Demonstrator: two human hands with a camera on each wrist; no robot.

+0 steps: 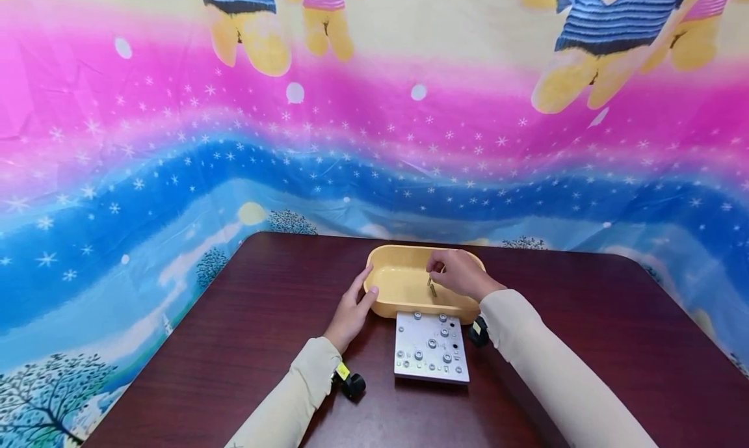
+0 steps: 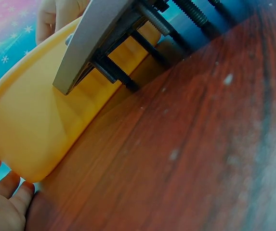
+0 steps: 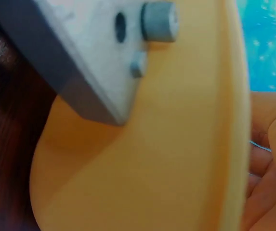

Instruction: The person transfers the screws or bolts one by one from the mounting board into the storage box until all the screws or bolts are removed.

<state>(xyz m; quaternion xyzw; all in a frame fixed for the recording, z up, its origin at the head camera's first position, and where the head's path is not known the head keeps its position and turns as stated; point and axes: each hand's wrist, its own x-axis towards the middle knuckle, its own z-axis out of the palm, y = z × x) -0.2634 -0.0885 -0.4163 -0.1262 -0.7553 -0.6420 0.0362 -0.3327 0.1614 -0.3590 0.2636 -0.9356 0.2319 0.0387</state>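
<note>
A yellow plastic tray (image 1: pixel 398 310) stands on the table, and my left hand (image 1: pixel 351 311) rests against its left end, fingers extended along the outside wall. In the left wrist view, those fingertips (image 2: pixel 23 195) touch the tray's lower corner. Over the tray's right half, my right hand (image 1: pixel 459 272) pinches a small brass-coloured screw (image 1: pixel 430 281) between thumb and fingertips. Below it, another small screw-like piece (image 1: pixel 433 291) shows in the tray. Its exact kind is too small to tell. A metal plate (image 1: pixel 421 363) set with several socket-head bolts and pins sits at the tray's near side.
Threaded bolt ends (image 2: pixel 113 70) stick out beneath the plate, which stands raised above the dark wooden table (image 1: pixel 281 292). Open holes (image 3: pixel 121 27) show in the plate's right part. Behind the table hangs a printed cloth (image 1: pixel 374 129).
</note>
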